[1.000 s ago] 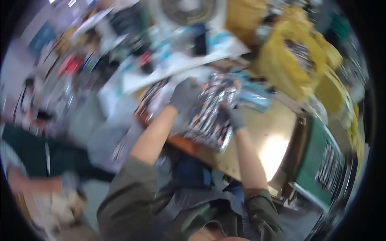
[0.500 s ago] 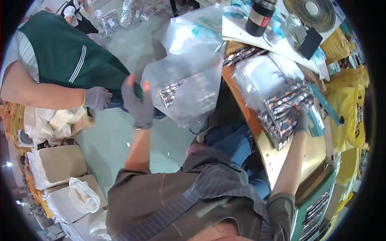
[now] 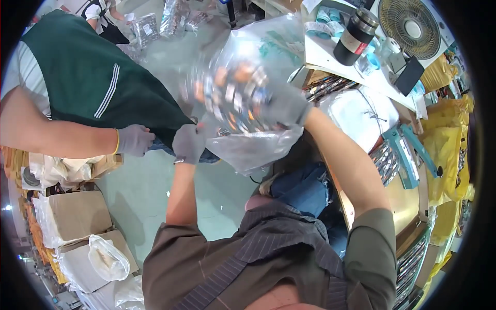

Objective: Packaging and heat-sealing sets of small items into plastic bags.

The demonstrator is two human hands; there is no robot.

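Observation:
My left hand [image 3: 188,143], in a grey glove, is closed at the near left edge of a large clear plastic bag [image 3: 261,147]. My gloved right hand [image 3: 289,107] is smeared by motion and holds a bundle of dark packets with orange and white patterning [image 3: 235,98] over the bag's mouth. The bundle is blurred too, and its far end cannot be made out. On the workbench to the right, a teal bench-top sealer [image 3: 403,155] with a raised arm stands beside more shiny packets [image 3: 385,161].
A co-worker in a green apron [image 3: 98,77] stands at the left, a gloved hand [image 3: 135,140] near my left one. Cardboard boxes [image 3: 77,217] stack up lower left. A black flask [image 3: 356,36], a phone [image 3: 409,76] and a fan [image 3: 411,28] crowd the far right.
My right hand has lifted the packets from the bench and swung them left over the bag. My left hand, formerly raised with fingers apart, has lowered and closed at the bag's edge.

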